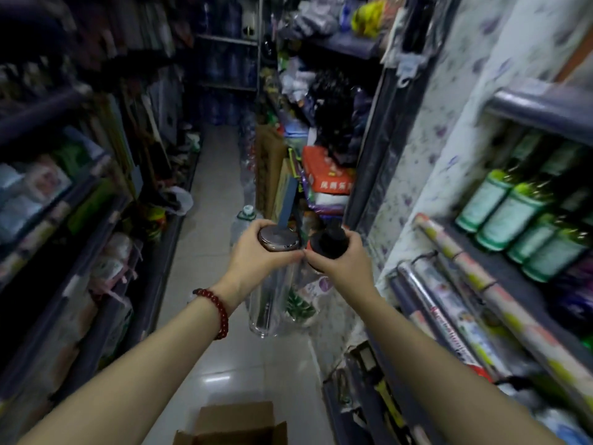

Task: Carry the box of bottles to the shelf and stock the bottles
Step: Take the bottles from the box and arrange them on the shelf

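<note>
While standing in a narrow shop aisle, a person's left hand point(256, 255) grips a clear plastic bottle with a brown metallic lid point(278, 239); the right hand point(340, 258) grips a black-capped bottle point(329, 240). Both hang upright by their tops, probably ready for shelving; the open brown cardboard box point(236, 423) sits on the floor below.

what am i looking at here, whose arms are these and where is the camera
There is no machine here. The one picture comes from a wide-angle camera worn on a person's head, looking forward and down, so the two arms belong to the wearer. They stand in a narrow shop aisle with packed shelves on both sides. The left hand, with a red bead bracelet on its wrist, grips a clear bottle with a metallic lid. The right hand grips a bottle with a black lid. An open cardboard box sits on the tiled floor below. The shelf on the right holds green bottles and rolls of patterned paper.
</note>
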The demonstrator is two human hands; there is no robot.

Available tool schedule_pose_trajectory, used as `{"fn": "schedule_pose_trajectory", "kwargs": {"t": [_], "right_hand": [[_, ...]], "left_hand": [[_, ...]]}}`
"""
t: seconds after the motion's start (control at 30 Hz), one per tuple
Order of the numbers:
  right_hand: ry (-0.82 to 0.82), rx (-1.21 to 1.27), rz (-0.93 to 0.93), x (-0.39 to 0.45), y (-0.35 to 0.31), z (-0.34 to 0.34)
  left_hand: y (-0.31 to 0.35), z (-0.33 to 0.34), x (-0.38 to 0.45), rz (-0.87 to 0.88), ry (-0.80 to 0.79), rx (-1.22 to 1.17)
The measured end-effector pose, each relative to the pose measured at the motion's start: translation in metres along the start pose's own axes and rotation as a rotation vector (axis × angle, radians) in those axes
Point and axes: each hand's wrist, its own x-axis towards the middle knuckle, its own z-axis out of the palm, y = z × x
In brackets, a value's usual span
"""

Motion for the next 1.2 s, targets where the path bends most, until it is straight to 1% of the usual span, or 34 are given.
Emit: {"fn": "schedule_pose_trajectory", "kwargs": {"t": [0.13,0.23,0.33,0.4,0.53,0.67,0.93,1.1,1.2], "right_hand": [[0.101,-0.026,0.024,0.012,-0.031,-0.028],[0.242,-0.020,0.028,0.017,-0.057,-0.048],[0.395,-0.065,0.052,0.019,-0.076,-0.069],[0.502,-0.089,0.075,0.016,-0.085,-0.085],[0.660,-0.095,0.080,0.002,-0.103,-0.119],[0.803,-0.192,0.088,-0.026,-0.120,-0.160],[1.033,-0.322,0.151,-0.096,-0.138,-0.233],[1.108,-0.388,0.181,-0.141,-0.146,-0.271],[1.136,-0.417,0.165,-0.163,-0.157,-0.295]], "left_hand": [[0.037,0.012,0.023,0.066,-0.056,-0.018],[0.067,0.023,0.038,0.139,-0.126,-0.021],[0.098,0.037,0.047,0.216,-0.206,-0.037],[0.119,0.048,0.047,0.269,-0.241,-0.068],[0.152,0.075,0.041,0.353,-0.308,-0.123],[0.185,0.106,0.024,0.400,-0.376,-0.169],[0.237,0.164,-0.039,0.440,-0.566,-0.329],[0.262,0.194,-0.074,0.459,-0.657,-0.354],[0.283,0.203,-0.095,0.486,-0.709,-0.376]]}}
